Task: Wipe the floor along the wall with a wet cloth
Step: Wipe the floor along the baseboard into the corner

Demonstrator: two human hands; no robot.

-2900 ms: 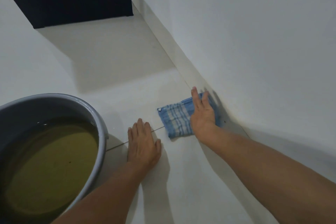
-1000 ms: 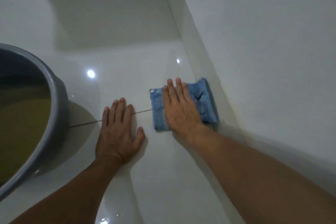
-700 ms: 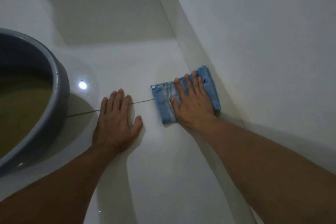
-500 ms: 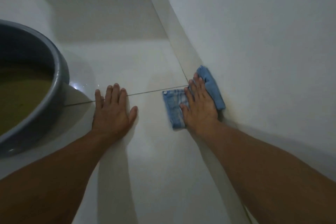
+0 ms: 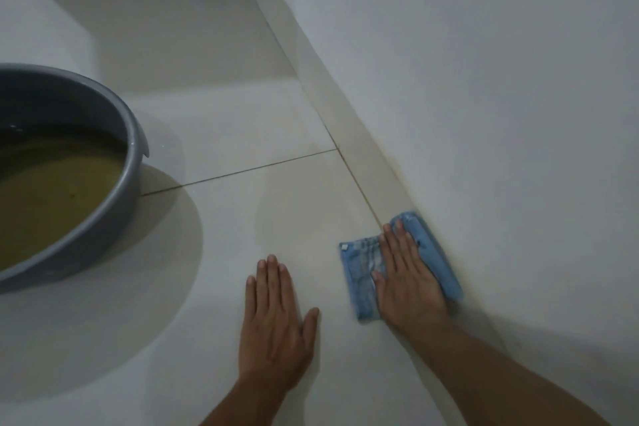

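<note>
Palms lie flat: your right hand presses open on the folded blue cloth, gripping nothing, and your left hand is spread bare on the floor. The cloth's far edge touches the wall. Wet and limp, it probably bunches, so press its middle. The basin sits well away from the wall.

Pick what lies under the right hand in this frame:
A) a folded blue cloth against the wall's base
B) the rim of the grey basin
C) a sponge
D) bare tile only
A: the right hand presses flat on the folded blue cloth at the foot of the wall, far from the grey basin.
</note>
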